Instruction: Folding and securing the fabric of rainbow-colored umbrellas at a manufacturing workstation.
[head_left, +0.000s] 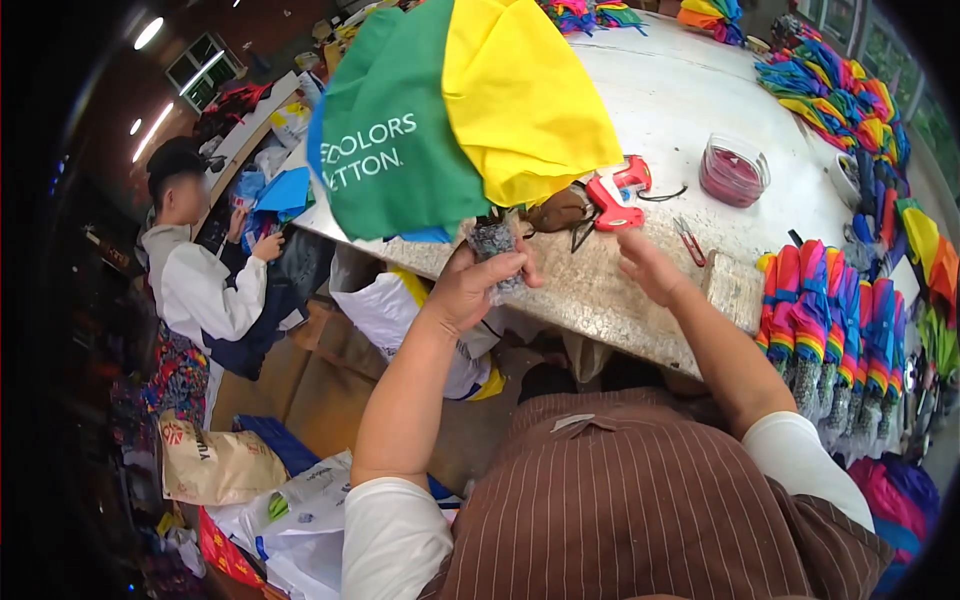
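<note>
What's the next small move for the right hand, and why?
Probably bring the right hand to the loose green-and-yellow umbrella canopy: its grip looks open and empty, while the left hand alone holds the plastic-wrapped handle.

An umbrella workshop is indicated: a green-and-yellow umbrella [520, 100] is held over a broad, worn tabletop [690, 90], on which thread snips [690, 242] and a red hand tool [620, 217] are laid and folded rainbow umbrellas [812, 300] are lined up. Filled bags [220, 465] are crowded below, a co-worker [205, 285] is seen nearby, and tube lights [153, 132] are mounted overhead.
</note>
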